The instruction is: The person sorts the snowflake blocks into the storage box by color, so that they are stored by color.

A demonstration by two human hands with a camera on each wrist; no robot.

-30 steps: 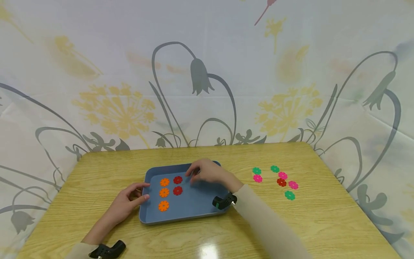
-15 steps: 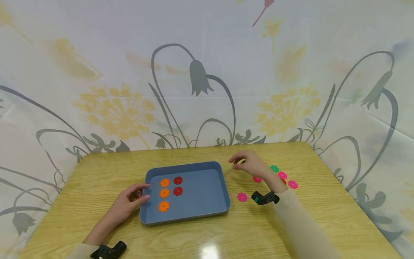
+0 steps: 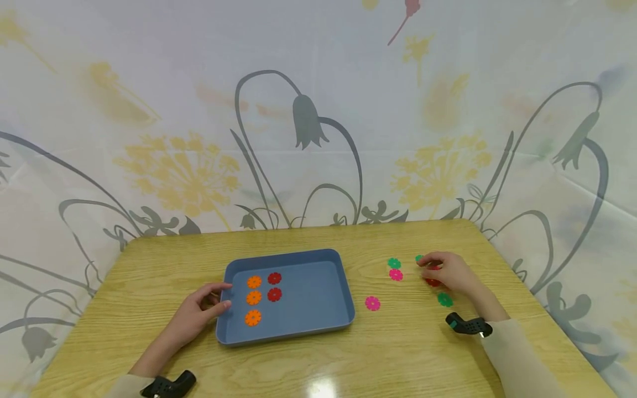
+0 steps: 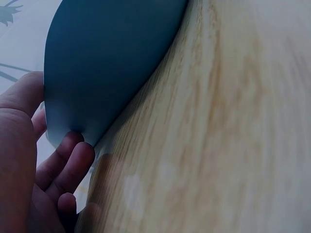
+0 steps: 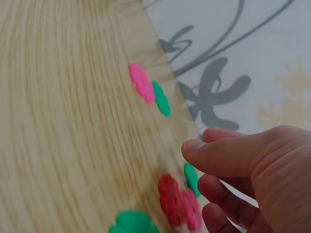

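Observation:
A blue tray (image 3: pixel 313 298) lies on the table, holding a column of orange flower-shaped discs (image 3: pixel 254 297) and two dark red ones (image 3: pixel 274 294). My left hand (image 3: pixel 199 310) holds the tray's left rim; in the left wrist view its fingertips touch the outer wall (image 4: pixel 107 63). To the right, my right hand (image 3: pixel 450 272) hovers over a cluster of discs with thumb and fingers apart and nothing between them. Below its fingers the right wrist view has a red disc (image 5: pixel 170 199), a pink disc (image 5: pixel 192 209) and a green disc (image 5: pixel 191 178). The hand partly hides this cluster.
Between tray and right hand lie a lone pink disc (image 3: pixel 372 303) and a touching green disc (image 3: pixel 394 263) and pink disc (image 3: pixel 396 275). Another green disc (image 3: pixel 445 299) is below the right hand. A patterned cloth (image 3: pixel 318 138) stands behind the wooden table (image 3: pixel 278 365).
My right hand has left the tray's interior and moved right across the table to the disc cluster. The left hand stays at the rim, and the discs in the tray look unmoved.

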